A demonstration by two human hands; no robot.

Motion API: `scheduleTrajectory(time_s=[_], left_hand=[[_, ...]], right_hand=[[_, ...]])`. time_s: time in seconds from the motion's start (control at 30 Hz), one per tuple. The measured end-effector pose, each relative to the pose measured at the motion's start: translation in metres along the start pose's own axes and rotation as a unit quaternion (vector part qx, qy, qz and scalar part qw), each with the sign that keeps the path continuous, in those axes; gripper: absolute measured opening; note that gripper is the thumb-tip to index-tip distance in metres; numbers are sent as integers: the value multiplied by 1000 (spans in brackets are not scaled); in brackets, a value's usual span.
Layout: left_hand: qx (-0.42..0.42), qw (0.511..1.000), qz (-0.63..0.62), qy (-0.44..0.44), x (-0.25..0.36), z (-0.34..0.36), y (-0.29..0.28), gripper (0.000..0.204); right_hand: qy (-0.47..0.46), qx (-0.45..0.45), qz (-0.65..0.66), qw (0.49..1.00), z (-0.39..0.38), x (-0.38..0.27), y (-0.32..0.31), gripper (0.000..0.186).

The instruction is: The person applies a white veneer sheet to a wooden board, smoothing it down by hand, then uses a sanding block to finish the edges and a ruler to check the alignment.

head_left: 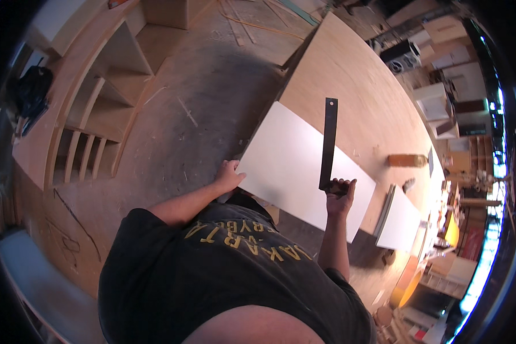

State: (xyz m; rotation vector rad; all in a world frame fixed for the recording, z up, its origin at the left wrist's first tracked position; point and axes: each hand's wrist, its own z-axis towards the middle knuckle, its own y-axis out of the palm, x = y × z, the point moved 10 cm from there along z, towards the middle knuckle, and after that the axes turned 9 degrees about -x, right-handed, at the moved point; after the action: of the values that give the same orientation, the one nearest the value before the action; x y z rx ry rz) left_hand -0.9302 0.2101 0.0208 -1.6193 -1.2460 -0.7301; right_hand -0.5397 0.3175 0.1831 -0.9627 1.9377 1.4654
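Observation:
A white rectangular panel [286, 157] lies on the near part of a wooden worktable. My left hand [229, 176] is closed on its near left corner, thumb and fingers at the edge. In my right hand [340, 198] is a try square [329, 137], gripped at its short end. Its long dark blade, with a small hole near the tip, points away from me over the panel. The fingers wrap round the handle end and hide most of it.
The plywood tabletop [332, 74] stretches to the far side. An orange-brown bottle [406, 160] lies right of the panel, near smaller white boards [400, 223]. Unfinished wooden shelving [92, 109] stands at left. Wood strips and an orange cord lie on the floor [212, 86].

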Motion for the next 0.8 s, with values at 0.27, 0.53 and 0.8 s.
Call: scheduleTrajectory(time_s=[0.27,0.53,0.8], left_hand=[[-78,991,-103,19,-32,-22,16,45],[32,989,-143,37,-50,-53,9,43],[85,953,-290,-26,-56,-76,28,45]], right_hand=[[-77,93,52,991,-138,20,-53,32],[-77,75,63,992,-227,32,-71,32],[-58,42,60,996,-254,17,-87,31]])
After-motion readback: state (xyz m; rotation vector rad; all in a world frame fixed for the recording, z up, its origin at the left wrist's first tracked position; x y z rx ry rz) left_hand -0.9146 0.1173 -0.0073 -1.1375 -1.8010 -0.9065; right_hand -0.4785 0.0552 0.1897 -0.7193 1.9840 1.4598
